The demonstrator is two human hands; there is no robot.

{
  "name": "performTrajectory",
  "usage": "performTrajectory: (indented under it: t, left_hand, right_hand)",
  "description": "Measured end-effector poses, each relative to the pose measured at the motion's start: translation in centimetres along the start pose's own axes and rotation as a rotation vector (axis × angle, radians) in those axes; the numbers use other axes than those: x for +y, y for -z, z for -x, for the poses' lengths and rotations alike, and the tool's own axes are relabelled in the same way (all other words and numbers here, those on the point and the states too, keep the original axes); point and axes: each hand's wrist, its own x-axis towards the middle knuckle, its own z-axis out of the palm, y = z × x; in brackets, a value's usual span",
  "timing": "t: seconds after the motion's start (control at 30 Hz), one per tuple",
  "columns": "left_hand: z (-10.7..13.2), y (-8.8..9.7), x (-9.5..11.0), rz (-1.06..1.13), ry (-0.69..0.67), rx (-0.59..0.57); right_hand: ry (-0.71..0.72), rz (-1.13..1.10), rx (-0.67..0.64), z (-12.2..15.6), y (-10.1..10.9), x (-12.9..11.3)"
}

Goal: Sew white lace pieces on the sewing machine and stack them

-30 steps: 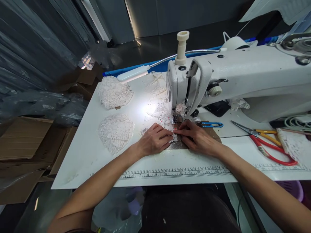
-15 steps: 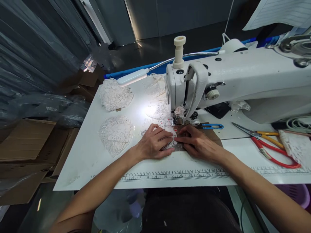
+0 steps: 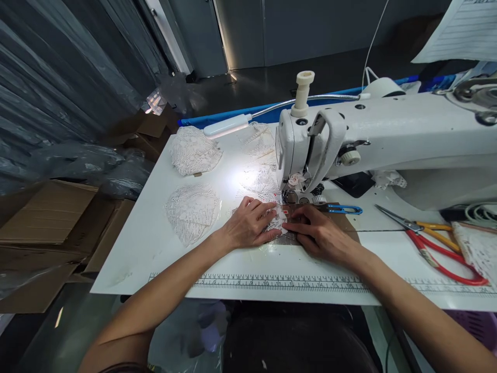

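By the sewing machine (image 3: 396,132), my spread left hand (image 3: 248,224) covers white lace (image 3: 280,218), likely limp, best held edgewise; my right hand (image 3: 320,230)'s grip is unclear.

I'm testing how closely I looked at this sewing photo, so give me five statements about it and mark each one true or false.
1. The left hand rests on white lace. True.
2. The right hand grips the blue snips. False: the snips lie beyond the right hand.
3. The scissors lie toward the right side of the table. True.
4. The ruler runs along the table's far edge. False: the ruler runs along its near edge.
5. The machine is white. True.
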Motion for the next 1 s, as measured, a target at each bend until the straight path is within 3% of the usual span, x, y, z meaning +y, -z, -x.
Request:
performTrajectory:
  t: [0.43,1.0]
  left_hand:
    - [-0.04,0.05,-0.1,-0.005,-0.042,0.011]
    - [-0.01,0.14,-0.06,0.033,0.025,-0.088]
  right_hand:
    - [0.03,0.036,-0.012,-0.09,0.07,0.02]
    - [-0.036,-0.006,0.004,-0.39,0.38,-0.47]
